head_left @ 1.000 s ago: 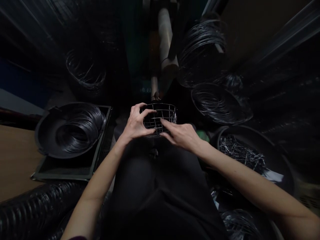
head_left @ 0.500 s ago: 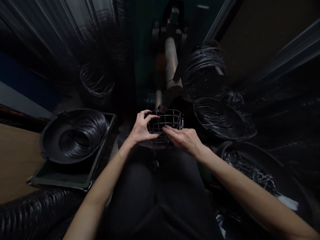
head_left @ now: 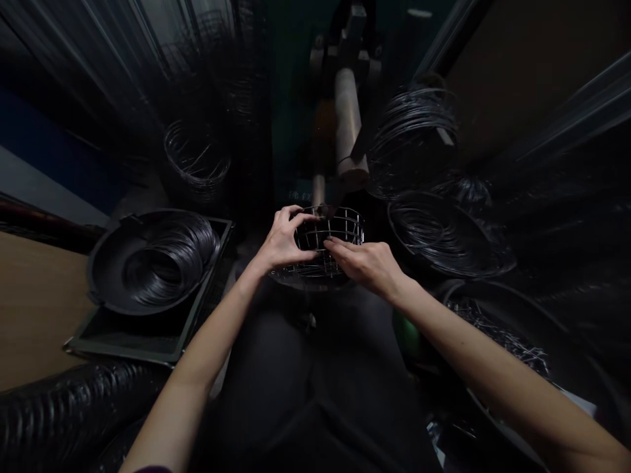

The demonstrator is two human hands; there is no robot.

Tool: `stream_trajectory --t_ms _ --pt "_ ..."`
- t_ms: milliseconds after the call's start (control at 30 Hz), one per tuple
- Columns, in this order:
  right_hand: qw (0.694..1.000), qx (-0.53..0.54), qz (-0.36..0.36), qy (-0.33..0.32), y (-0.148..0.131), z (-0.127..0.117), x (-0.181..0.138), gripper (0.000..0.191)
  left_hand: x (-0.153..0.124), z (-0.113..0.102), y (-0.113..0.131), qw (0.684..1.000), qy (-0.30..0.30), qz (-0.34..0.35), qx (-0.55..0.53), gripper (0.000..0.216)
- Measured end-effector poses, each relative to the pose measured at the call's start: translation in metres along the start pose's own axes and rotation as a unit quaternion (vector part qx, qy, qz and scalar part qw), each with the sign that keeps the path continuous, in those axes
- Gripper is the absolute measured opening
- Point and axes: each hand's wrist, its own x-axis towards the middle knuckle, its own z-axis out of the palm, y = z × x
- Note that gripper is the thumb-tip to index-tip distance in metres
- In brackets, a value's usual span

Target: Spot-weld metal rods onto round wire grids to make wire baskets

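Note:
A round cage-like wire basket (head_left: 351,225) of thin metal rods is between my two hands, just below a machine's upright metal rod (head_left: 319,189). My left hand (head_left: 284,240) grips its left side, fingers over the upper wires and thumb lower down. From the right, my right hand (head_left: 365,261) has its fingertips pressed together on the near wires, with the thumb mostly hidden. Whether a small loose wire is pinched there I cannot make out. More wire mesh shows darkly under my hands.
A thick metal cylinder (head_left: 349,125) juts from the machine above the basket. To the left, a black pan (head_left: 106,276) of coiled wire rests on a crate (head_left: 123,351). On the right are another pan with wire rings (head_left: 419,226) and a tub of short wire pieces (head_left: 507,335).
The camera view has shifted slightly, so the surroundings sit a little farther right. Both hands keep their hold, and the basket appears slightly higher in the picture.

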Motion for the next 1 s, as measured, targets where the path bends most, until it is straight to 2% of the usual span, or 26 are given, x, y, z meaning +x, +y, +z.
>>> stream_trajectory --t_ms 167,300,433,567,800,1000 --pt "0.999 0.039 0.034 0.001 -0.002 0.002 -0.005 0.039 0.003 -0.003 0.003 1.000 -0.013 -0.010 -0.006 0.068" --pt "0.992 0.050 0.103 0.059 -0.005 0.005 -0.011 0.028 0.004 -0.005 0.004 1.000 -0.012 -0.021 -0.005 0.068" --pt "0.979 0.077 0.167 0.092 0.000 0.012 -0.002 0.021 0.016 -0.006 -0.002 1.000 -0.004 -0.018 -0.002 0.066" --pt "0.968 0.130 0.179 0.119 0.009 0.018 0.011 0.018 0.031 -0.007 -0.009 1.000 -0.007 -0.016 0.004 0.065" --pt "0.944 0.208 0.207 0.148 0.022 0.024 0.019 0.009 0.042 -0.010 -0.014 1.000 -0.008 -0.001 -0.003 0.066" --pt "0.926 0.244 0.242 0.156 0.028 0.026 0.049 0.009 0.072 -0.010 -0.032 0.999 -0.007 -0.022 -0.032 0.075"
